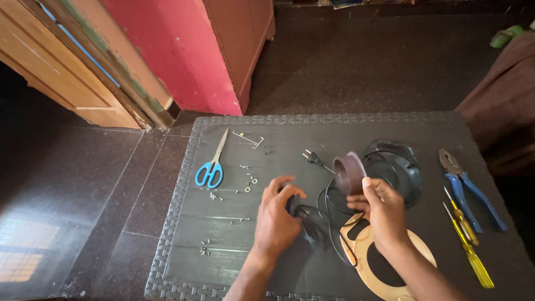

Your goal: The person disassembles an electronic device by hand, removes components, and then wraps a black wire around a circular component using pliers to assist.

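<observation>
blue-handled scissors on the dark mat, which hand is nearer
Left. The left hand lies just right of the blue-handled scissors; the right hand is farther right, holding a dark tape roll.

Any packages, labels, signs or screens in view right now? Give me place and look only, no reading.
None in view. The dark mat holds only tools and parts: blue-handled scissors, pliers, two yellow screwdrivers, a roll of dark tape at the right hand, and a black cord at the left hand.

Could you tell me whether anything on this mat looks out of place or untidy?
Mostly the small screws: they lie loose and scattered across the mat beside the scissors, some near its front edge. The black cord loops in a tangle between the left hand and right hand.
</observation>
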